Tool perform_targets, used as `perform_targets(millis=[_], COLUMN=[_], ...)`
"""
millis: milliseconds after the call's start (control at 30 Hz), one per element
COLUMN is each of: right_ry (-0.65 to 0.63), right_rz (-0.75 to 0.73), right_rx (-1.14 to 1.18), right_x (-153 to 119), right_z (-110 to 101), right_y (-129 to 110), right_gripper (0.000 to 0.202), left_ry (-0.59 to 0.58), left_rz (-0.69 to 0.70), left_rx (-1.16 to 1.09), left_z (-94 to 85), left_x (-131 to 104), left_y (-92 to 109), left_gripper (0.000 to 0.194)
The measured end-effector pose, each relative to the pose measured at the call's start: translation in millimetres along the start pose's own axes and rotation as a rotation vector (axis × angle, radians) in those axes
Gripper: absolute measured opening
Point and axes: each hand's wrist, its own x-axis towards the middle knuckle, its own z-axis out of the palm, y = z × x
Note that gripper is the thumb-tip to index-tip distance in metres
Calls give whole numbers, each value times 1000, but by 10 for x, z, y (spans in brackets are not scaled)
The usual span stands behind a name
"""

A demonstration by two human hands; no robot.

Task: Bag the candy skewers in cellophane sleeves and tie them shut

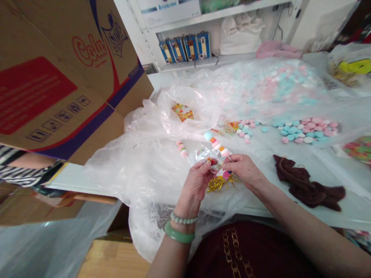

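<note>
My left hand [199,178], with green bracelets at the wrist, pinches a small clear printed wrapper [205,153] at the middle of the table. Close to its right, my right hand [239,166] grips the lower end of a candy skewer [216,143], threaded with blue, orange, pink and white pieces and tilted up to the left. Just below the hands lies a bunch of gold ties [218,184]. Another candy skewer [182,149] rests on the plastic at the left. Loose pink, blue and white candies [308,130] are spread at the right.
A large cardboard box [95,88] stands at the left. Clear bags of pastel candies [290,83] fill the back, near a bag opening with orange candies [182,112]. A dark brown cloth [308,183] lies at the right. Behind is a shelf [185,24] with boxes.
</note>
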Motion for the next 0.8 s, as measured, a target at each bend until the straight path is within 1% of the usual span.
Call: perform_targets(millis=[100, 200, 267, 300, 367, 433, 500, 600, 667, 733, 800], right_ry=[11, -37, -80, -81, -42, 8, 16, -14, -28, -37, -47], right_rz=[-60, -76, -55, -46, -43, -38, -6, 56, 57, 16, -22], right_rx=[58, 157, 222, 257, 305, 299, 249, 190, 169, 193, 226], right_x=[-19, -48, -60, -62, -55, -40, -32, -37, -40, -40, -42], right_z=[-2, 50, 104, 129, 157, 146, 99, 13, -20, -21, 3], right_y=[30, 77, 118, 139, 175, 191, 182, 158, 165, 188, 209], right_gripper=[18, 20, 21, 21, 24, 26, 26, 25, 26, 25, 23], left_ry=[86, 116, 120, 123, 143, 164, 134, 87, 126, 173, 200], left_rz=[140, 204, 213, 219, 231, 230, 178, 86, 128, 178, 199], left_rx=[-85, -155, -196, -210, -229, -241, -213, -100, -58, -60, -76], left_z=[56, 163, 239, 269, 308, 315, 305, 285, 280, 293, 331], left_x=[58, 90, 86, 81, 74, 82, 99, 128, 151, 166, 160], left_y=[-78, -141, -188, -210, -246, -260, -249, -211, -199, -202, -214], left_gripper=[22, 20, 19, 19, 20, 21, 17, 10, 9, 14, 17])
